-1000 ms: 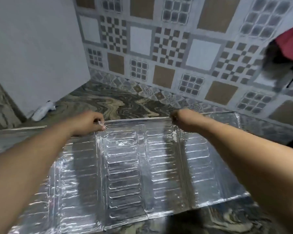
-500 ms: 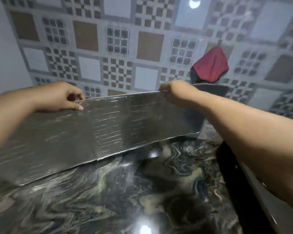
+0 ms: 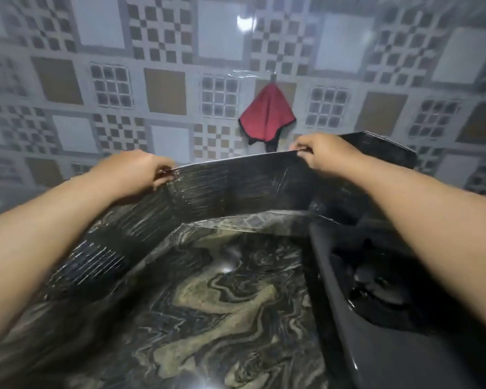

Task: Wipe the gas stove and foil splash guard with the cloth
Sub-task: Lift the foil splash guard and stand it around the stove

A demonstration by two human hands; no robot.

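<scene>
Fingers of the left hand [image 3: 136, 171] curl over and pinch the top edge of the foil splash guard [image 3: 230, 189], and the right hand [image 3: 321, 154] pinches the same edge further along, so the sheet stands upright on the marble counter [image 3: 222, 304] below both grips. Beyond the right fingertips a red cloth [image 3: 267, 119] hangs on the tiled wall [image 3: 163, 91]. Below the right forearm sits the black gas stove [image 3: 382, 318].

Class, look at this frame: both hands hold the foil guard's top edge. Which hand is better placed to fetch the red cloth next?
Probably the right hand: it grips the foil splash guard just below the red cloth on the wall; the left hand is farther away.
</scene>
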